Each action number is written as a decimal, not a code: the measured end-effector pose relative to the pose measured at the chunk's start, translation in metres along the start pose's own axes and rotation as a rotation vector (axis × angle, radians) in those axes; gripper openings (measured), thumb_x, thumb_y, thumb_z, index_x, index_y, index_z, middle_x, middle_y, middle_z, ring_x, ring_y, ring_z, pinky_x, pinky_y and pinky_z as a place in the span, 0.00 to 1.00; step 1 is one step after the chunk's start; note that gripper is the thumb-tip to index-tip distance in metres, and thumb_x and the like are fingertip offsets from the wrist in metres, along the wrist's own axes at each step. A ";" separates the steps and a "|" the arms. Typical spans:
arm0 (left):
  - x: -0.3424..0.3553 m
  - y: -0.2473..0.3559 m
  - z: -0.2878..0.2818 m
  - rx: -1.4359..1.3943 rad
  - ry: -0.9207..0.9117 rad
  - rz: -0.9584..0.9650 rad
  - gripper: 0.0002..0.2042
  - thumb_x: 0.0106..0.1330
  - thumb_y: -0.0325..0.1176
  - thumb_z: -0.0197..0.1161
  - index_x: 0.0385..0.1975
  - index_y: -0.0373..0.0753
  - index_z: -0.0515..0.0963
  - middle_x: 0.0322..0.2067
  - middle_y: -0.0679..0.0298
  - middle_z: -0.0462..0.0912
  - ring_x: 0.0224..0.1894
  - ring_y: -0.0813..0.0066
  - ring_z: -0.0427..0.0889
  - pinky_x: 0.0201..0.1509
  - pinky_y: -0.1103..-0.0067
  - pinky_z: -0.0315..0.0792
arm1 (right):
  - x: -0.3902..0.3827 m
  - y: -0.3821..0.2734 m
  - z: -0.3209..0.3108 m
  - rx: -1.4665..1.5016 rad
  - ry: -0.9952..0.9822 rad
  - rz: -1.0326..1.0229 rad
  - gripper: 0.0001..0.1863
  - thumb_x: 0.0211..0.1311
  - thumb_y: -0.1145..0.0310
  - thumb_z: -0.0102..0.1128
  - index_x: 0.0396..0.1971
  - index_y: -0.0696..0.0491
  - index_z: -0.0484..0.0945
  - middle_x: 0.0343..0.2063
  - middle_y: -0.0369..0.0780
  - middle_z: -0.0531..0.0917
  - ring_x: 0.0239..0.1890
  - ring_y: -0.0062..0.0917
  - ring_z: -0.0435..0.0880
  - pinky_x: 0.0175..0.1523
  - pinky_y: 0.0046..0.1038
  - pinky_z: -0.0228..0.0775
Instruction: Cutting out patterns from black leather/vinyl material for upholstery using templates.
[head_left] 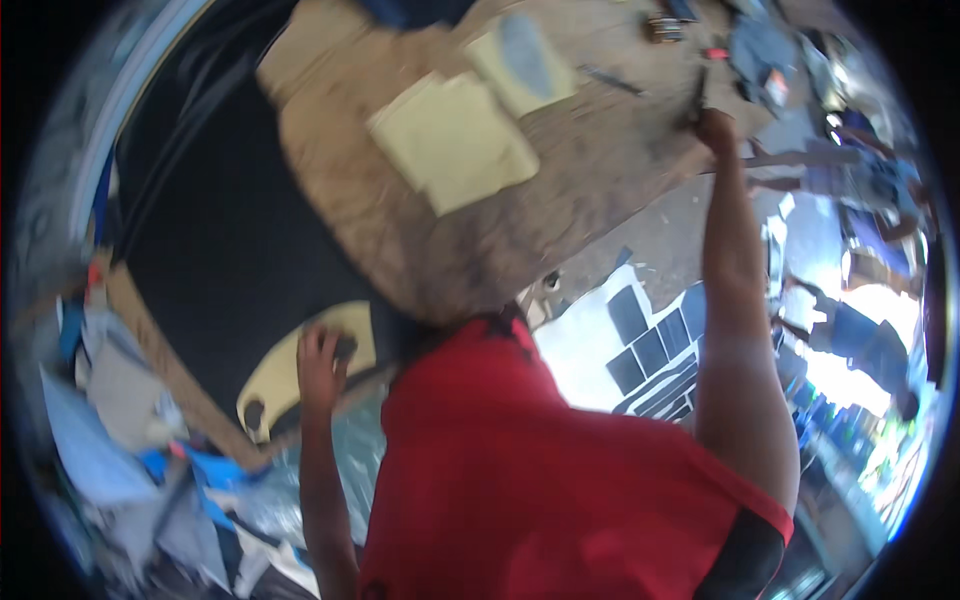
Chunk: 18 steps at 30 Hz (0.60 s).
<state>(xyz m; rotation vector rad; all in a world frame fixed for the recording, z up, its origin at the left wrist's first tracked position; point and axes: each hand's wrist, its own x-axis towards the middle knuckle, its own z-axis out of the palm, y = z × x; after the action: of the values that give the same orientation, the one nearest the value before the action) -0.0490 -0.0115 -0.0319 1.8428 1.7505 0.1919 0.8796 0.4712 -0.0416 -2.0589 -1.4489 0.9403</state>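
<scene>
On the left, my left hand (320, 362) lies on a curved pale-yellow pattern piece (285, 372), its fingers apart and pressing down. Next to the fingertips is a dark round patch (345, 347); whether it is a hole or an object I cannot tell. Under the pattern piece spreads a large black sheet (230, 220) of smooth material. My right arm reaches far out to the right, where my right hand (715, 130) is closed at the table's edge around a dark slim tool (703, 90). Blur hides the tool's exact kind.
Pale-yellow sheets (455, 140) lie on the worn wooden table (350, 190), with a grey oval on another sheet (522, 58). A thin metal tool (612, 80) lies beyond. Scraps (130, 400) crowd the left; black cut pieces (650, 345) lie on white below. People (860, 340) are at right.
</scene>
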 end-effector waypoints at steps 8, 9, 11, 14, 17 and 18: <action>-0.032 0.001 -0.044 0.255 -0.063 0.220 0.34 0.55 0.29 0.71 0.67 0.50 0.74 0.71 0.60 0.66 0.70 0.56 0.66 0.75 0.57 0.59 | -0.265 -0.098 0.263 1.637 -0.717 -0.036 0.17 0.67 0.77 0.58 0.55 0.57 0.78 0.56 0.49 0.80 0.48 0.30 0.84 0.51 0.22 0.80; -0.030 -0.009 -0.040 0.265 -0.065 0.281 0.34 0.56 0.29 0.71 0.67 0.51 0.74 0.72 0.62 0.66 0.71 0.57 0.65 0.76 0.56 0.57 | -0.329 -0.113 0.279 1.749 -0.819 0.026 0.17 0.65 0.78 0.59 0.54 0.57 0.78 0.56 0.47 0.81 0.49 0.30 0.84 0.51 0.22 0.80; -0.014 -0.014 -0.033 0.233 -0.052 0.426 0.33 0.57 0.32 0.70 0.67 0.51 0.74 0.72 0.63 0.66 0.71 0.58 0.65 0.75 0.55 0.57 | -0.442 -0.055 0.323 1.557 -0.517 0.193 0.28 0.64 0.73 0.66 0.66 0.51 0.74 0.54 0.44 0.80 0.39 0.21 0.77 0.33 0.17 0.70; -0.024 -0.036 -0.033 0.259 0.005 0.494 0.32 0.58 0.36 0.69 0.67 0.53 0.75 0.72 0.64 0.66 0.70 0.59 0.65 0.73 0.54 0.57 | -0.625 -0.156 0.407 1.686 -0.939 0.172 0.38 0.65 0.68 0.70 0.75 0.49 0.66 0.44 0.41 0.79 0.37 0.22 0.76 0.40 0.16 0.70; -0.021 -0.048 -0.026 0.261 0.080 0.558 0.30 0.60 0.40 0.68 0.67 0.54 0.75 0.72 0.65 0.68 0.69 0.60 0.66 0.70 0.54 0.57 | -0.731 -0.188 0.441 1.406 -0.820 0.350 0.35 0.68 0.75 0.61 0.76 0.50 0.67 0.32 0.41 0.82 0.25 0.18 0.68 0.26 0.17 0.53; -0.021 -0.050 -0.024 0.253 0.072 0.577 0.30 0.60 0.40 0.68 0.67 0.54 0.75 0.72 0.65 0.68 0.69 0.60 0.66 0.70 0.54 0.57 | -0.754 -0.179 0.453 1.387 -0.786 0.397 0.34 0.70 0.77 0.59 0.75 0.50 0.67 0.33 0.41 0.83 0.26 0.17 0.69 0.26 0.16 0.53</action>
<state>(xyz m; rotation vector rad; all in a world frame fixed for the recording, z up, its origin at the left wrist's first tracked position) -0.1061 -0.0254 -0.0314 2.5233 1.2864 0.2712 0.2661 -0.1840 -0.0140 -0.8797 -0.2409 2.2015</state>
